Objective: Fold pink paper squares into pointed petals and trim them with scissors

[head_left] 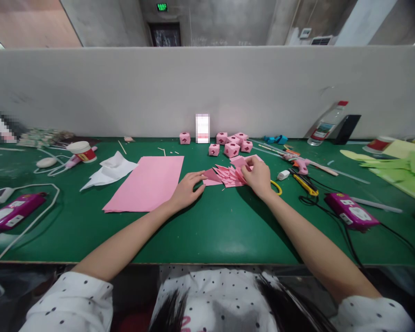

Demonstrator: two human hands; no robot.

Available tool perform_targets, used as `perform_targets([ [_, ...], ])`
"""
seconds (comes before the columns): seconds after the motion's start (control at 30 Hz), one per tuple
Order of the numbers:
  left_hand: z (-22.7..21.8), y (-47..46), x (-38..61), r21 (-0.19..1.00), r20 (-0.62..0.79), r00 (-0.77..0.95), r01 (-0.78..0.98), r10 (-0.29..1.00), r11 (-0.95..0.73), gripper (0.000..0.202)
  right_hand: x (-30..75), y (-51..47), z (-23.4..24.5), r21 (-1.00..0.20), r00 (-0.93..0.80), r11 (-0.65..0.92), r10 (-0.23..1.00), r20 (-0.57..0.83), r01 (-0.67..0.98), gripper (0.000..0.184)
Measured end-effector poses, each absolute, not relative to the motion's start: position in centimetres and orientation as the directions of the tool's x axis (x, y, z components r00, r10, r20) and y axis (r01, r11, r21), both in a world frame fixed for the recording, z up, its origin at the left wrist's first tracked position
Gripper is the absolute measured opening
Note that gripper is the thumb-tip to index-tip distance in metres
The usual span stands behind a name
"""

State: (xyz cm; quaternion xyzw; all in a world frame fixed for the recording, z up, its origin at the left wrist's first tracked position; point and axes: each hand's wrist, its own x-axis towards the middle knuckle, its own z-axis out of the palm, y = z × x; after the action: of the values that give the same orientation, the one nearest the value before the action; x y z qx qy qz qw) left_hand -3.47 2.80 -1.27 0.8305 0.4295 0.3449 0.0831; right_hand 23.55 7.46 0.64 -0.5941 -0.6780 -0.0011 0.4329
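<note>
My left hand point(187, 190) rests low on the table, its thumb and fingers apart. Its fingertips reach the left edge of a darker pink paper piece point(212, 178). My right hand point(258, 176) is closed in a pinch over a pile of cut pink paper pieces point(231, 177), seemingly on one pink piece point(238, 161); the exact grip is partly hidden by the fingers. Beside my left forearm lies a stack of large pink paper sheets point(152, 182). A yellow handle loop point(277, 187) shows from under my right wrist.
Pink paper cubes point(232, 149) and a lit phone point(202, 129) stand at the back by the grey partition point(141, 92). On the right are a pink glue gun point(300, 164), a yellow cutter point(305, 184), cables and a purple box point(351, 211). Crumpled white paper point(110, 169) and a cup point(83, 151) stand left.
</note>
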Motion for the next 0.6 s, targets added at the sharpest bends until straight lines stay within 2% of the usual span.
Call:
perform_targets([
  [0.1, -1.5, 3.0, -3.4, 0.357, 0.477, 0.458, 0.679, 0.75, -0.642, 0.041, 24.0, 7.7, 0.2, -0.417, 0.059, 0.235, 0.811, 0.581, 0.878, 0.021],
  [0.2, -1.5, 3.1, -3.1, 0.292, 0.436, 0.511, 0.697, 0.74, -0.654, 0.049, 23.9, 7.7, 0.0, -0.351, 0.003, 0.263, 0.796, 0.605, 0.899, 0.025],
  [0.3, -1.4, 3.1, -2.9, 0.256, 0.416, 0.545, 0.698, 0.728, -0.669, 0.049, 23.5, 7.5, -0.1, -0.335, -0.037, 0.305, 0.786, 0.618, 0.891, 0.027],
  [0.43, -1.3, 3.2, -2.7, 0.244, 0.396, 0.558, 0.702, 0.73, -0.669, 0.051, 23.0, 7.2, -0.3, -0.33, -0.094, 0.377, 0.769, 0.632, 0.865, 0.023],
  [0.6, -1.4, 3.2, -2.8, 0.264, 0.402, 0.548, 0.698, 0.734, -0.666, 0.05, 21.5, 6.3, -0.6, -0.235, -0.211, 0.507, 0.674, 0.708, 0.829, 0.019],
])
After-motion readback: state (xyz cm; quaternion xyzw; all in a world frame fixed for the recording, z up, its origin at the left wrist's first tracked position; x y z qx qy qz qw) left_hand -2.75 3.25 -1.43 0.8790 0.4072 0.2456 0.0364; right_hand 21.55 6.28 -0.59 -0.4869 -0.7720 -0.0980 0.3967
